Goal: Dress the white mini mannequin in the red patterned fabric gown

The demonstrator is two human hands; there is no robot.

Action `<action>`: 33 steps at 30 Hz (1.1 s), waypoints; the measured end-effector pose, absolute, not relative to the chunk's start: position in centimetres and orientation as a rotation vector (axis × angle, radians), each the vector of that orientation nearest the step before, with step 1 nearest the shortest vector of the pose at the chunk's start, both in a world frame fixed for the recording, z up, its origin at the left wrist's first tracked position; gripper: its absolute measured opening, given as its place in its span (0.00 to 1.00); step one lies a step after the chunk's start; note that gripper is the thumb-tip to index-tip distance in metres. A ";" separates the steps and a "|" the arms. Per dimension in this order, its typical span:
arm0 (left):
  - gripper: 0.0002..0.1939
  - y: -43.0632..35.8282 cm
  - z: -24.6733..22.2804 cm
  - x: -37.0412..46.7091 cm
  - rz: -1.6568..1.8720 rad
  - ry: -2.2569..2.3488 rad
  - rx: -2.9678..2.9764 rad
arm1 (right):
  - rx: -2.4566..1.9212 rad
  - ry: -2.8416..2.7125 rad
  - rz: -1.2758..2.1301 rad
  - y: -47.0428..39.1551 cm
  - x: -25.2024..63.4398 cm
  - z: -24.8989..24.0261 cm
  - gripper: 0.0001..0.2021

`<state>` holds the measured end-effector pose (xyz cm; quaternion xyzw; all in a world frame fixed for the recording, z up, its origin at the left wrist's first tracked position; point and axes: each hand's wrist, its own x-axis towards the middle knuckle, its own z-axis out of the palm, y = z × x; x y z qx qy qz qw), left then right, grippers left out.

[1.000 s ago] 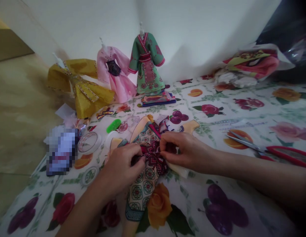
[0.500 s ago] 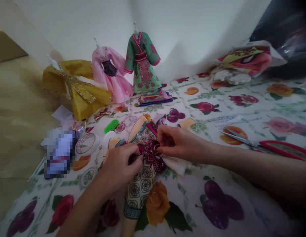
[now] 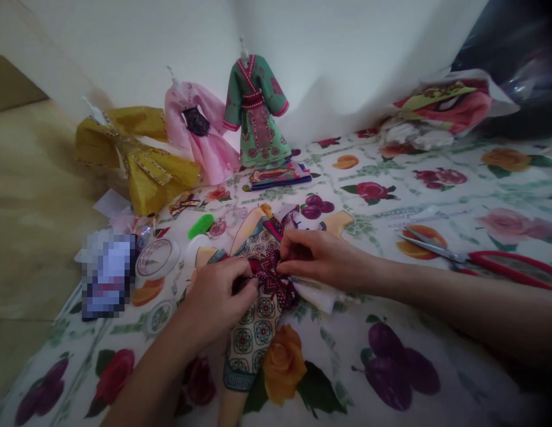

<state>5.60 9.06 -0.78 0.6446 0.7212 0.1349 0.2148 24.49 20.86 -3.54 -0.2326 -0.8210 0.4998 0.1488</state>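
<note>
A flat doll figure point(image 3: 253, 323) lies on the tablecloth, dressed in cream cloth with a teal and red medallion print. At its waist is a gathered bow point(image 3: 276, 279) of dark red patterned fabric. My left hand point(image 3: 222, 290) is closed on the bow's left side, thumb and forefinger pinching the fabric. From the right, my right hand point(image 3: 313, 252) pinches at the bow's upper right; its fingertips partly cover the cloth. A whitish strip point(image 3: 318, 295) sticks out beneath my right hand. The doll's bare arm point(image 3: 340, 223) shows beyond it.
Red-handled scissors point(image 3: 475, 258) lie at the right with blades apart. Tape rolls point(image 3: 158, 258), a green oval piece point(image 3: 201, 226) and plastic packets stand at the left. Behind are a yellow dress point(image 3: 155, 172), a pink dress point(image 3: 204, 142), a green robe point(image 3: 262, 118) and a fabric bag point(image 3: 453, 110).
My right hand has shifted slightly left, its fingertips closer over the bow. My left hand stays about where it was, still pinching the fabric.
</note>
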 end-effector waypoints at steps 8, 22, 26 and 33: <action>0.09 9.0 -0.7 5.5 0.395 1.970 1.800 | -0.518 -2.387 1.168 20.2 24.8 -2.9 0.03; 0.08 8.5 0.4 4.4 0.422 1.891 1.747 | -0.020 -2.651 0.428 19.1 25.1 -4.0 0.13; 0.09 8.6 -0.1 4.8 0.539 1.896 1.709 | -0.028 -2.654 0.434 19.0 25.1 -3.8 0.14; 0.12 9.4 -2.4 5.6 0.596 1.986 1.681 | -0.039 -2.599 0.576 19.2 25.6 -4.1 0.15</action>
